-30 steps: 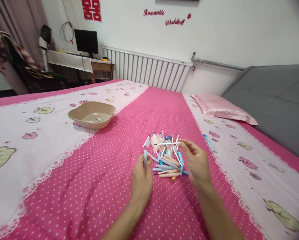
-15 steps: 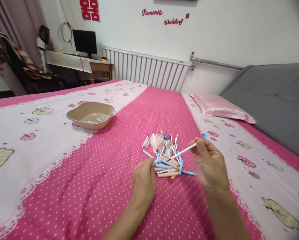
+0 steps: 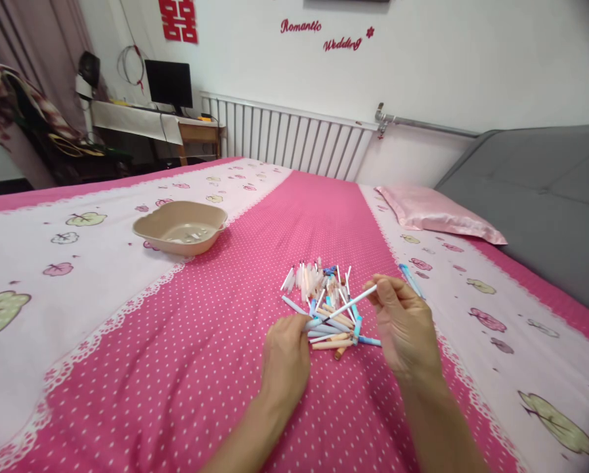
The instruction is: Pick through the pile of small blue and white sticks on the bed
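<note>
My left hand (image 3: 287, 351) is closed around a light blue pen barrel (image 3: 313, 324), whose end points right. Between the thumb and fingers of my right hand (image 3: 408, 322) is a white pen refill (image 3: 352, 304), slanting down to the left. Its dark tip meets the barrel's end; how far it goes in, I cannot tell. Just beyond both hands lies a loose pile of pen parts: pale clear caps (image 3: 312, 282), white refills, and blue and peach barrels (image 3: 331, 343). A blue pen (image 3: 412, 281) lies beyond my right hand, partly hidden by it.
A beige plastic basin (image 3: 180, 246) with a few small pieces in it stands on the bed at left. At right are a pink pillow (image 3: 436, 213) and the grey headboard (image 3: 535, 177). The pink dotted bedspread (image 3: 176, 368) lies under everything.
My right hand has moved a little left and down, bringing the refill's tip to the barrel's end. More of the blue pen behind that hand now shows.
</note>
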`<state>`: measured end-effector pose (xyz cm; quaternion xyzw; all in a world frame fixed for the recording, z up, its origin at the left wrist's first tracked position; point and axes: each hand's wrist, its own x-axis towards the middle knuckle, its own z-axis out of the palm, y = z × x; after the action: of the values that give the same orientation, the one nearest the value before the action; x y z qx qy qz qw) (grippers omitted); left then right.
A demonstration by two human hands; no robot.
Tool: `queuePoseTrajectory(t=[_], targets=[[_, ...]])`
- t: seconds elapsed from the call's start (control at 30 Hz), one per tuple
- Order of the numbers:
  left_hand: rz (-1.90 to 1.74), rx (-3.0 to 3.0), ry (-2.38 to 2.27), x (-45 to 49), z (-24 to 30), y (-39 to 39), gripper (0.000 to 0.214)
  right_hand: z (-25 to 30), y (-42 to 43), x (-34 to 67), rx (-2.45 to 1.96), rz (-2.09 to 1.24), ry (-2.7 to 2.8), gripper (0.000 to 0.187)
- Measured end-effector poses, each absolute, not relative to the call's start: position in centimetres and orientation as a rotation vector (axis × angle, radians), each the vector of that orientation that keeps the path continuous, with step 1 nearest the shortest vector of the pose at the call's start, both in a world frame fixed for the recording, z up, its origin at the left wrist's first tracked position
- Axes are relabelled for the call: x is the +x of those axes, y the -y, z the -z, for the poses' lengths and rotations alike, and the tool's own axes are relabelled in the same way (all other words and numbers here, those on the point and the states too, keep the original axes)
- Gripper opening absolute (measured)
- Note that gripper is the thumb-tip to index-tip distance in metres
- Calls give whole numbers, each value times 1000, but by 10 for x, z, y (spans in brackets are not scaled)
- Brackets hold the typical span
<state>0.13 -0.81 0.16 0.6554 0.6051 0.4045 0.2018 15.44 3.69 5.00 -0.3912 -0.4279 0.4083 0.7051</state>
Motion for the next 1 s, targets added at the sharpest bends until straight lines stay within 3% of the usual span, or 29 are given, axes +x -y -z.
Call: queuePoseTrajectory(t=[0.8,1.0], targets=[[-1067,1842,-1516,5,-1,10,29,-48,-32,143,-984,-894,1034,23],[-1113,1725,-1443,6,-1,12,25,-44,-27,136,-1117,-1266,1228,36]])
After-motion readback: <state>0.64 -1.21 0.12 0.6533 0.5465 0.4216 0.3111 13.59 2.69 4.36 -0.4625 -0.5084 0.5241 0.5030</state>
